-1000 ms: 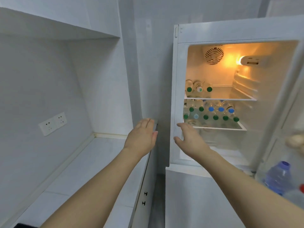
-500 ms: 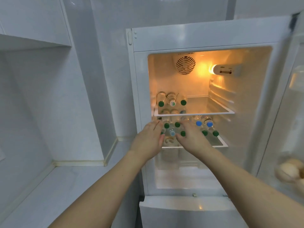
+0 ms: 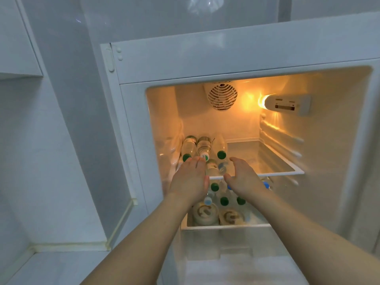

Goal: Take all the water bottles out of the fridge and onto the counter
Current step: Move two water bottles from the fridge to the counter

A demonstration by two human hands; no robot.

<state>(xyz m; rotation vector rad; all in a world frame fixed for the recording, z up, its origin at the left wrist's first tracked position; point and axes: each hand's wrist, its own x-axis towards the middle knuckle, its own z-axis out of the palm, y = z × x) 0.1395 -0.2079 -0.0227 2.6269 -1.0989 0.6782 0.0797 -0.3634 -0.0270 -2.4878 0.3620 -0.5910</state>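
Reaching into the lit white fridge (image 3: 205, 62): left hand (image 3: 189, 179) and right hand (image 3: 244, 177), fingers straight, spread apart. Clear plastic water bottles (image 3: 203, 148), round green caps, lie just beyond the fingertips on the glass shelf (image 3: 273, 161).

We see the open fridge (image 3: 205, 58) lit inside, water bottles (image 3: 203, 148) lying on its upper shelf (image 3: 277, 170) with green caps facing us. Our left hand (image 3: 190, 179) and right hand (image 3: 242, 177) reach toward them, fingers straight, palms facing each other. More bottles (image 3: 224, 200) lie on the shelf below. The counter (image 3: 57, 266) sits lower left.
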